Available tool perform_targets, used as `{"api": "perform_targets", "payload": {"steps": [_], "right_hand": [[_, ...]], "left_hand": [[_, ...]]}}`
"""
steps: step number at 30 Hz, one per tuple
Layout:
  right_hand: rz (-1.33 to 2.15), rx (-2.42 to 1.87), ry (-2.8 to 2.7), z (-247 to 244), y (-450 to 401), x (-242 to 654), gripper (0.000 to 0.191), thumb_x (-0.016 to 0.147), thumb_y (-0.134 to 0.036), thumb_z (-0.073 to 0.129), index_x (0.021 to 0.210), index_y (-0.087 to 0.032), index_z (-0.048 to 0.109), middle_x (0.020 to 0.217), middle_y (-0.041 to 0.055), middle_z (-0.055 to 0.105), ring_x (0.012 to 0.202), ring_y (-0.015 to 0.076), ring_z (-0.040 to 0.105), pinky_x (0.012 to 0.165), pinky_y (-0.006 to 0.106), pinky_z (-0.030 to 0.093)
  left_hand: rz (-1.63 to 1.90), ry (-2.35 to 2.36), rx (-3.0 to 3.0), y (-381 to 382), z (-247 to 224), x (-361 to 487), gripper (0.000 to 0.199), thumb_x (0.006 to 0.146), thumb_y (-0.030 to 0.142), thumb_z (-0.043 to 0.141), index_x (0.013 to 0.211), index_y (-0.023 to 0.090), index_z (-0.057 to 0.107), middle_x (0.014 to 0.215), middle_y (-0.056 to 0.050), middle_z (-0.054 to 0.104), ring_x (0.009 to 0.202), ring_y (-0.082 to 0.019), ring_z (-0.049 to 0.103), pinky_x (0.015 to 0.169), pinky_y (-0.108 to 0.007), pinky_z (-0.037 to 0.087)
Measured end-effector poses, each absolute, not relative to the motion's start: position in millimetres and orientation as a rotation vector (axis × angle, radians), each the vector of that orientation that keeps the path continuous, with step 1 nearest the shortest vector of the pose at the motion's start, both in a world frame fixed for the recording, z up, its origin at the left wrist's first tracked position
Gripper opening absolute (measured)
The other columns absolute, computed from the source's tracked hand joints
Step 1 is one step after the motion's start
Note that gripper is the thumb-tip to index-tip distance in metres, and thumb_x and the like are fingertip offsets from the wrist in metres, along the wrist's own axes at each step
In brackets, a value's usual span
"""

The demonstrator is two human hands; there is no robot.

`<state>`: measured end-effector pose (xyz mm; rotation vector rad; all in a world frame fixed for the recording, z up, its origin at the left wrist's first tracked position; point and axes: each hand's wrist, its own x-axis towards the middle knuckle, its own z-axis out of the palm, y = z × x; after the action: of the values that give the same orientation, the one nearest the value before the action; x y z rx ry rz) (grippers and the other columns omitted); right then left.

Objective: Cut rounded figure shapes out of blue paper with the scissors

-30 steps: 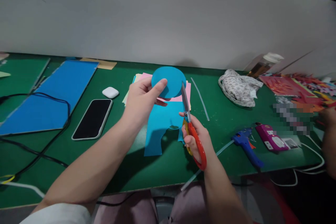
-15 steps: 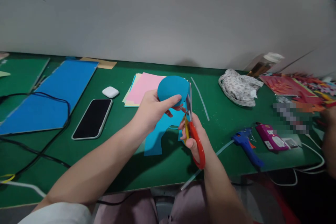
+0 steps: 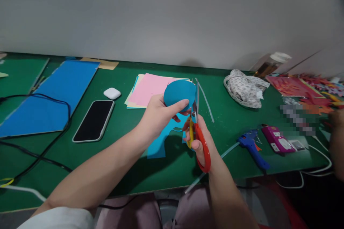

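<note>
My left hand pinches a round blue paper disc between thumb and fingers, above the table. In my right hand is a pair of scissors with red and yellow handles, pointing away from me. Their blades are parted at the right edge of the disc. Below my hands lies a cut sheet of lighter blue paper with a curved edge, partly hidden by them. Just behind is a stack of coloured paper, pink on top.
Left are a phone, a white earbud case, a blue board and black cables. Right are a blue glue gun, glue sticks, a purple box, a patterned cloth and a bottle. Another person's hand shows far right.
The scissor blades have opened wider at the disc's edge. The disc and my left hand have shifted slightly right and toward me.
</note>
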<state>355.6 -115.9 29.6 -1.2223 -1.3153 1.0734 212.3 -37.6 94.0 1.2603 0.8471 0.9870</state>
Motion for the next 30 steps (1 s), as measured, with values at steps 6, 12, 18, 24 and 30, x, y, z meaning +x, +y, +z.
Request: {"api": "perform_targets", "payload": {"steps": [6,12,18,24,30], "right_hand": [[1.057,-1.231,-1.306,34.1,-117.4,354.2,0.105,0.059,-0.090,0.053,0.138,-0.023,0.040,0.085,0.0023,0.054,0.064,0.0151,0.049,0.063,0.032,0.051],[1.088,-1.203,-1.324,32.6,-116.8,355.8,0.109,0.055,-0.091,0.055,0.140,-0.024,0.039,0.092,0.0032,0.054,0.064,0.0139,0.048,0.065,0.033,0.051],[1.069,-1.216,-1.406,25.1,-116.3,359.3,0.109,0.057,-0.091,0.053,0.143,-0.028,0.029,0.103,0.0057,0.054,0.072,0.0163,0.050,0.071,0.036,0.052],[1.047,-1.211,-1.390,28.0,-115.3,355.3,0.101,0.059,-0.091,0.051,0.137,-0.028,0.038,0.098,0.0049,0.053,0.070,0.0155,0.048,0.068,0.036,0.051],[1.051,-1.197,-1.393,26.2,-116.2,357.0,0.099,0.061,-0.090,0.052,0.135,-0.026,0.039,0.093,0.0040,0.052,0.068,0.0158,0.049,0.065,0.035,0.051]], "left_hand": [[0.987,0.840,1.248,-38.0,93.9,213.2,0.027,0.075,0.040,0.075,0.078,0.014,0.069,0.071,-0.005,0.071,0.067,-0.017,0.068,0.050,-0.022,0.049],[1.019,0.827,1.195,-38.7,92.9,213.8,0.031,0.074,0.043,0.074,0.081,0.013,0.068,0.072,-0.005,0.071,0.068,-0.018,0.068,0.049,-0.021,0.048],[1.038,0.824,1.168,-39.8,90.8,215.3,0.031,0.075,0.042,0.075,0.083,0.013,0.068,0.076,-0.006,0.071,0.070,-0.018,0.067,0.050,-0.022,0.048],[1.019,0.821,1.225,-40.1,87.5,215.5,0.029,0.074,0.041,0.075,0.079,0.014,0.068,0.072,-0.004,0.068,0.062,-0.014,0.060,0.050,-0.023,0.049],[1.002,0.827,1.262,-39.2,87.9,214.1,0.030,0.076,0.042,0.073,0.079,0.013,0.068,0.073,-0.005,0.068,0.062,-0.014,0.061,0.051,-0.023,0.050]]}}
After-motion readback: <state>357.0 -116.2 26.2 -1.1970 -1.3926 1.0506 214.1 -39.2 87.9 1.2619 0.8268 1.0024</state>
